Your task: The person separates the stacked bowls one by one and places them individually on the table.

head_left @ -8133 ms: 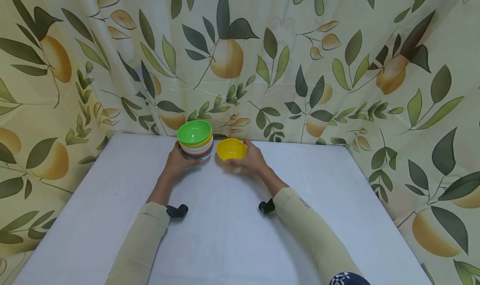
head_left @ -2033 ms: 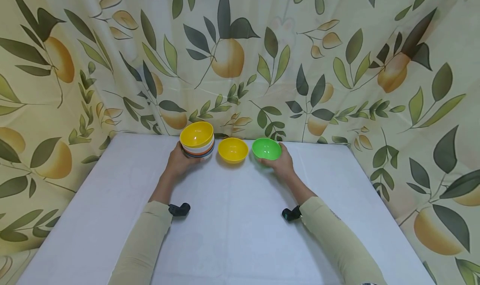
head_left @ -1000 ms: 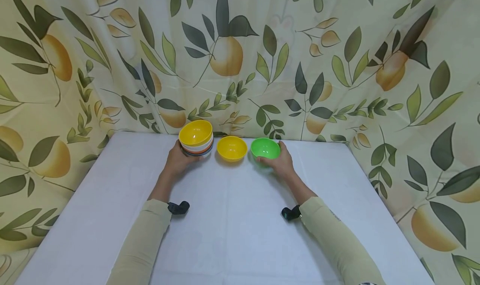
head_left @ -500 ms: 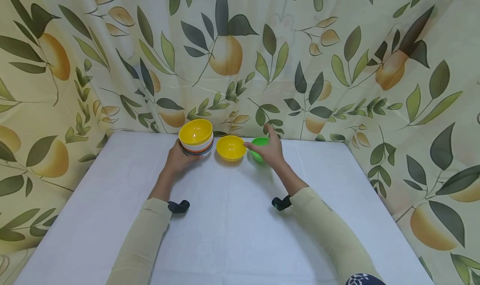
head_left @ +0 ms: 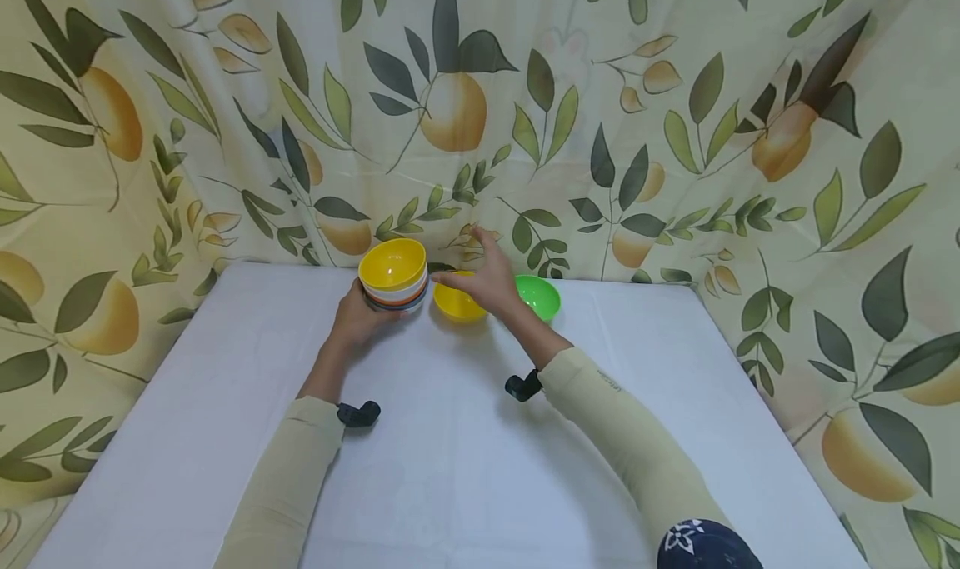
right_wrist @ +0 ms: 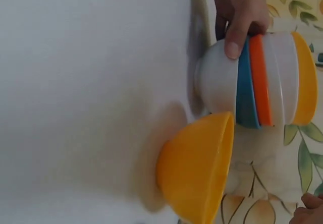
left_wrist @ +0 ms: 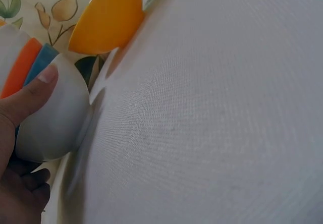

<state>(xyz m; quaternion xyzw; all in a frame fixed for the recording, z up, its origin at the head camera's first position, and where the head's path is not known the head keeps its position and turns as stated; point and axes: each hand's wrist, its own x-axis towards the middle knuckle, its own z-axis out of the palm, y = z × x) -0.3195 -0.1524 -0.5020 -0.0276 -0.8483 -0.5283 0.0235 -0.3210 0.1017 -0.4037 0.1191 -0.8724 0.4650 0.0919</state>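
Note:
In the head view a stack of bowls [head_left: 392, 267] stands at the back of the table, a yellow one on top. The right wrist view shows white, blue and orange bowls lower in it, the lowest being a white bowl [right_wrist: 217, 80]. My left hand [head_left: 358, 317] grips the stack low on its left side, its thumb [left_wrist: 38, 95] against the white bowl. Just right of the stack sits a single yellow bowl [head_left: 457, 304], partly hidden by my right hand [head_left: 491, 282], which is above it with fingers spread and nothing held. A green bowl [head_left: 540, 297] sits to its right.
A white cloth covers the table [head_left: 450, 452]. Behind its back edge hangs a curtain [head_left: 570, 136] printed with fruit and leaves. Black wrist cameras are worn on both forearms.
My right hand has let go of the green bowl and moved left, over the single yellow bowl toward the stack. Earlier, the green bowl came off the stack's top. My left hand has stayed in place.

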